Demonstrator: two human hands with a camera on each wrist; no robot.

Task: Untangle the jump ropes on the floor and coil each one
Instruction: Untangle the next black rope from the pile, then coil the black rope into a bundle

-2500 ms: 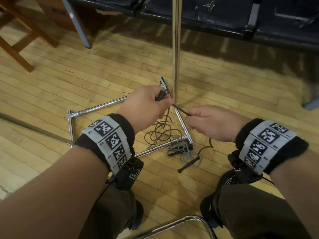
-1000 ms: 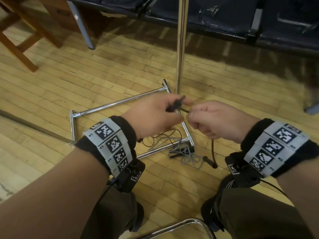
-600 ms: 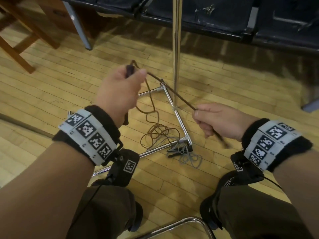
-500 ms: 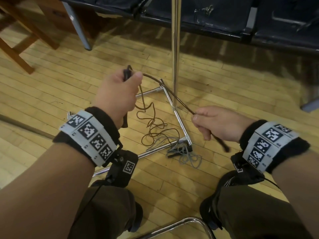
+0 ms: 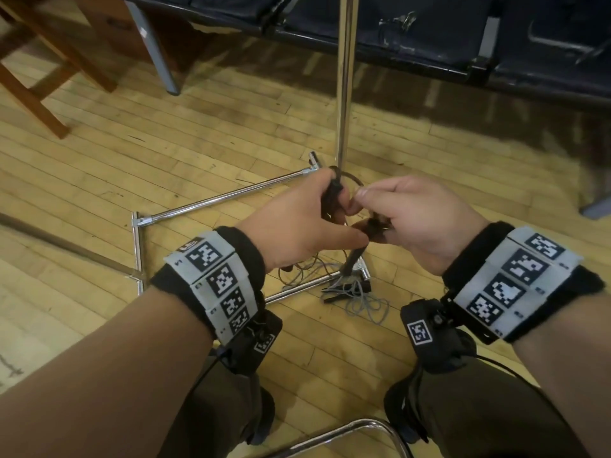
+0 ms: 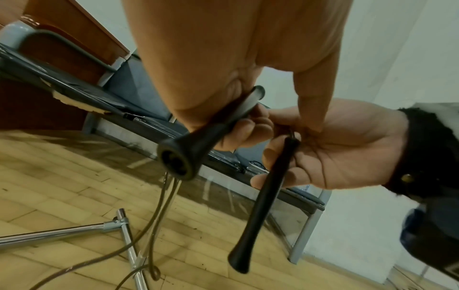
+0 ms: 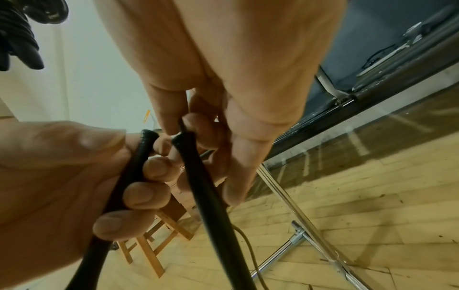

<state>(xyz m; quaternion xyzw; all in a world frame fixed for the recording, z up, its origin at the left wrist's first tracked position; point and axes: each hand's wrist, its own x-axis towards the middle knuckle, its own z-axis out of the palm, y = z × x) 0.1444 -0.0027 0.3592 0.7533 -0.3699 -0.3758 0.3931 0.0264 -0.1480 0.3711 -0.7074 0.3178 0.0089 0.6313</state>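
My left hand [image 5: 330, 209] grips one black handle [image 5: 332, 196] of the brown-corded jump rope, fingers curled round it [image 6: 206, 135]. Close beside it, my right hand [image 5: 373, 206] pinches the top of the second black handle [image 6: 263, 200], which hangs down from the fingers [image 7: 206, 186]. The two handles stand almost side by side in the right wrist view. The brown cord [image 5: 297, 269] drops from the hands to a loose pile on the floor. A grey jump rope [image 5: 363, 302] lies tangled on the floor by the chrome frame's corner, with its dark handles [image 5: 337, 290].
A chrome floor frame [image 5: 224, 198] with an upright pole [image 5: 344, 77] stands right behind my hands. Dark bench seats [image 5: 396, 28] run along the back, with a wooden stool [image 5: 39, 77] at the far left. A chrome chair tube [image 5: 347, 431] lies between my knees.
My left hand has come down and right from its raised position, and the hands now meet. The cord stretched between them has gone slack, and the two handles are together.
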